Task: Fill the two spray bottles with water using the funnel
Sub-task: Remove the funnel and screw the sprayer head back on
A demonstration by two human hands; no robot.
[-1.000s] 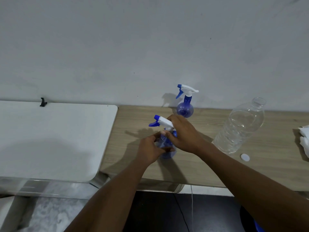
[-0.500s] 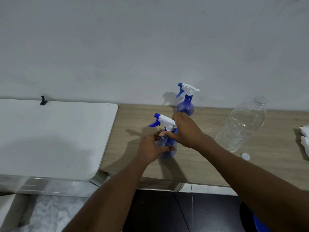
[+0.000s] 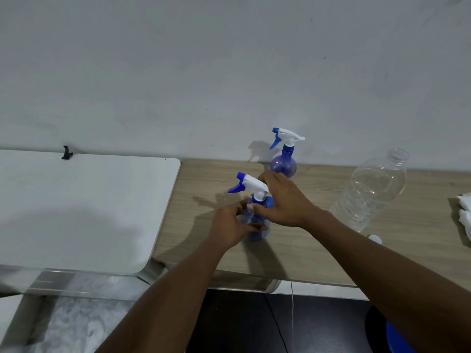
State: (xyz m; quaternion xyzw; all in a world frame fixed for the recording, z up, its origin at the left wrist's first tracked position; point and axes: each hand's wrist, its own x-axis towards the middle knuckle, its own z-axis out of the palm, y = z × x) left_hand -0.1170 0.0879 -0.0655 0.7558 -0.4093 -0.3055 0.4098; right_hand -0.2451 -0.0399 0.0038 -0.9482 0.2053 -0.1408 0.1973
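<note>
On the wooden desk (image 3: 318, 250), your left hand (image 3: 229, 228) grips the upright near spray bottle (image 3: 254, 225), nozzle pointing left, while your right hand (image 3: 283, 200) pinches its collar.

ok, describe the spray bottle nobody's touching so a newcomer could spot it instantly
On the wooden table, look to the back edge against the white wall. The far spray bottle stands there alone, blue with a white trigger head. Unlike the near spray bottle, no hand is on it.

Both spray bottles (image 3: 255, 220) (image 3: 283, 165) are see-through blue with white heads and blue triggers, desk (image 3: 300, 245) is light woodgrain.
</note>
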